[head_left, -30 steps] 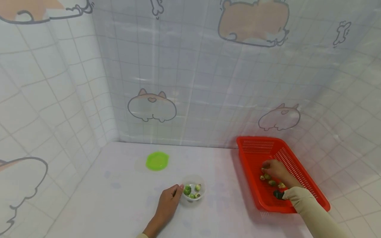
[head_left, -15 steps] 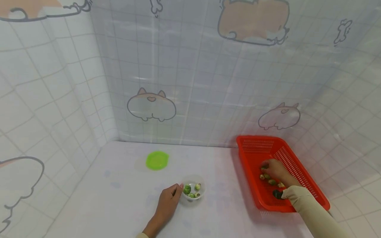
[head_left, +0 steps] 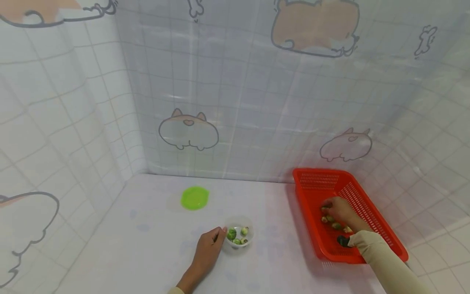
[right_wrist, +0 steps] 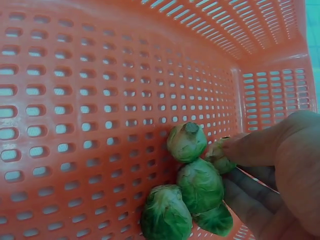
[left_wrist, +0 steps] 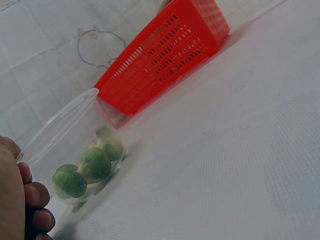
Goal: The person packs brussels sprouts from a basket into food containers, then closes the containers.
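Note:
A clear plastic bowl [head_left: 238,245] stands on the white cloth, and several Brussels sprouts [left_wrist: 95,165] lie inside it. My left hand [head_left: 209,247] pinches the bowl's rim from the left, its fingers curled, as the left wrist view also shows. Over in the red basket [head_left: 312,228], my right hand [head_left: 339,210] pinches one Brussels sprout [right_wrist: 218,156] between thumb and fingers. Right beside that sprout, more Brussels sprouts [right_wrist: 200,182] rest on the basket's slotted floor. The fingertips partly cover the pinched sprout.
A bright green lid [head_left: 194,198] lies on the white cloth [head_left: 154,245] behind and left of the bowl. A tiled sheet with cartoon dogs [head_left: 235,102] rises at the back and sides. The basket's raised walls surround the right hand; a dark green piece [head_left: 343,241] sits under the right cuff.
My right hand shifts only slightly inside the basket, closing around a sprout there. The left hand and the bowl stay in place.

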`<move>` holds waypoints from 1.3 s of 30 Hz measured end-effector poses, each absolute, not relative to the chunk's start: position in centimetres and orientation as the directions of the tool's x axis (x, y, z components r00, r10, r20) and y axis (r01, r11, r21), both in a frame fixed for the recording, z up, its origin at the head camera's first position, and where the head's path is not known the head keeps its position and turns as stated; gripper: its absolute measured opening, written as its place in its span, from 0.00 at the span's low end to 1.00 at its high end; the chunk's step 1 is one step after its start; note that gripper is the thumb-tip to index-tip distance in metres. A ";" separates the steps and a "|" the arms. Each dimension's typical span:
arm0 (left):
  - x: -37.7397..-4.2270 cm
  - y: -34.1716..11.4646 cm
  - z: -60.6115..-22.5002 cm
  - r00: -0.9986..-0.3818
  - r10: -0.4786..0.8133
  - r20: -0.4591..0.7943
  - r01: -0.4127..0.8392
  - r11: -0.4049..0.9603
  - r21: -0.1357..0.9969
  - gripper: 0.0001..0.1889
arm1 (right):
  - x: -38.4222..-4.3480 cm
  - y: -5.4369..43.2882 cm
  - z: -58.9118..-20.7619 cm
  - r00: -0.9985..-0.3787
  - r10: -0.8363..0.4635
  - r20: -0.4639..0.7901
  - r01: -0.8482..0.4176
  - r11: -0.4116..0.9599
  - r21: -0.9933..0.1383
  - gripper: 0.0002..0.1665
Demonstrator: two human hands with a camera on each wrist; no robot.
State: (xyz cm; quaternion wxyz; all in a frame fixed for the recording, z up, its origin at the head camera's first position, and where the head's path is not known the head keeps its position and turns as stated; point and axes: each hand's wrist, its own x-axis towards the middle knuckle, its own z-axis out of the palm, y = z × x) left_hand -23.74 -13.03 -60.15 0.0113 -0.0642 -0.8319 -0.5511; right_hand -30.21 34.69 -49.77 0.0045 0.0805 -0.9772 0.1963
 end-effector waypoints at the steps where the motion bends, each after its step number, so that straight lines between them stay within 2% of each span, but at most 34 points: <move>1: -23.7 -13.0 -60.1 -0.992 0.095 0.088 0.118 0.383 0.916 0.27 | -30.2 34.7 -49.8 -0.986 -0.159 0.049 -0.166 0.908 -0.384 0.09; 14: -23.6 -12.9 -60.0 -0.992 0.096 0.079 0.110 0.379 0.919 0.26 | -30.3 34.8 -49.3 -0.978 -0.164 0.133 -0.208 0.856 -0.473 0.11; 24: -23.5 -13.0 -59.6 -0.992 0.093 0.083 0.113 0.379 0.919 0.25 | -30.5 34.9 -49.0 -0.997 -0.066 0.047 -0.081 0.818 -0.569 0.17; 39: -23.7 -13.0 -59.5 -0.993 0.086 0.085 0.111 0.375 0.920 0.27 | -29.6 33.7 -47.8 -1.000 -0.022 0.015 -0.026 0.746 -0.666 0.20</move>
